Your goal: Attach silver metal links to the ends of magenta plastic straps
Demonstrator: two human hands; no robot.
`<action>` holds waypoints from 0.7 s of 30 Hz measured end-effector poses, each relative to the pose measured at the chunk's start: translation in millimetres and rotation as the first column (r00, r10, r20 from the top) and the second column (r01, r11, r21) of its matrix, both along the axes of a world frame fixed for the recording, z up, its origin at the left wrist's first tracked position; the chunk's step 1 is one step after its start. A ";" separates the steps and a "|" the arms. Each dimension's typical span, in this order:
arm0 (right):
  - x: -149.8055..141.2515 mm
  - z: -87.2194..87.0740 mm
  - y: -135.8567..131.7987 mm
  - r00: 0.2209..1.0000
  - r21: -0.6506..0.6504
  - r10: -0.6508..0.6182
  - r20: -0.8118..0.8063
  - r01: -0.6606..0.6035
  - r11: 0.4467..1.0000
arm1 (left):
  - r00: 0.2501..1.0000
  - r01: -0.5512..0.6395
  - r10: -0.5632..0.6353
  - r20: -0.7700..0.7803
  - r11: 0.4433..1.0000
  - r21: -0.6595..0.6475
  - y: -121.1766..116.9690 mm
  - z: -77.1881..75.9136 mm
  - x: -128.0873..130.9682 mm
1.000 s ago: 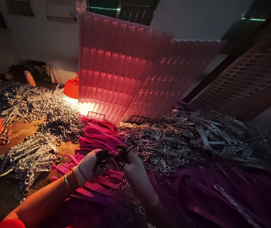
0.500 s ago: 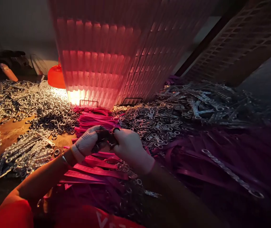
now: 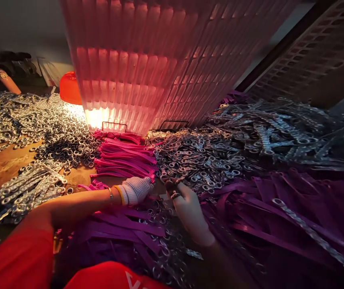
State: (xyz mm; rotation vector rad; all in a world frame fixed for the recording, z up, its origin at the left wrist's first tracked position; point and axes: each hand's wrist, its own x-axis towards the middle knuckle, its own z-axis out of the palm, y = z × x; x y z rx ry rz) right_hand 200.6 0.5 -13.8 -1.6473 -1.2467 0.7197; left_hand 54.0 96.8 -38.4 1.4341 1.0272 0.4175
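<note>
In the head view my left hand [image 3: 137, 190], in a white dotted glove, is closed at the right ends of a stack of magenta straps [image 3: 125, 158]. Its fingertips are turned away, so what they hold cannot be made out. To its right is my right hand [image 3: 188, 206], in a pale glove with dark fingertips. Thumb and fingers come together there, and anything between them is too dark to name. More purple straps [image 3: 130, 224] lie below my left wrist. Beyond my right hand spreads a pile of metal pieces with ring ends [image 3: 202, 156].
Loose metal rings [image 3: 66, 144] and ring-ended metal strips [image 3: 30, 188] cover the left side. A lit red lamp [image 3: 70, 89] stands behind, beside a ribbed translucent panel [image 3: 126, 72]. Purple straps [image 3: 259, 208] fill the right, with one twisted metal strip [image 3: 310, 233] on top.
My hands were together over the straps and have parted. The left has moved right and down to the strap ends; the right has moved right and down. The view has shifted slightly.
</note>
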 end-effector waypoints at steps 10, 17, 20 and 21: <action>-7.1 -16.4 -8.9 0.993 0.004 0.115 0.001 -0.115 0.993 | 0.978 0.164 -0.125 -0.170 0.956 0.242 -4.7 7.1 -7.6; -27.2 15.4 -27.9 0.931 0.044 0.229 0.285 -0.251 0.967 | 0.992 0.074 -0.047 0.115 0.967 -0.244 -36.6 53.5 -61.7; -39.9 24.4 -32.4 0.817 -0.001 0.258 0.515 -0.301 0.954 | 0.992 0.008 0.026 0.127 0.965 -0.260 -51.6 63.1 -70.9; -43.8 26.3 -33.3 0.760 -0.031 0.257 0.598 -0.298 0.954 | 0.991 -0.004 0.038 0.129 0.967 -0.256 -55.9 64.4 -72.2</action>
